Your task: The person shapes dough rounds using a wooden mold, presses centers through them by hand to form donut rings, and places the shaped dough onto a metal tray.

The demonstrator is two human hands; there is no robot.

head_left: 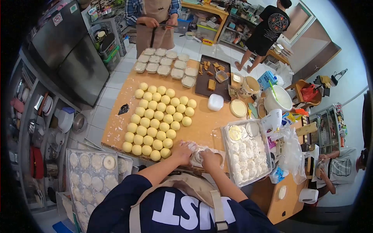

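At the near edge of the wooden table, my left hand [182, 153] and my right hand [210, 160] are close together over a floury white patch. Between them is a pale piece of dough [197, 157], its edges pinched by the fingers of both hands; part of it is hidden by them. To the left, several rows of round yellow dough balls [154, 123] cover the table. On the right, a clear plastic tray [268, 166] holds white floured mounds and a couple of flat discs.
Foil-like containers [164, 70] stand at the far end, beside a dark baking tray [202, 87] with brown pieces. A white bucket [280, 100] and hand mixer [272, 119] are at the right. A tray of dough rounds [86, 179] sits lower left. Other people [156, 23] stand around.
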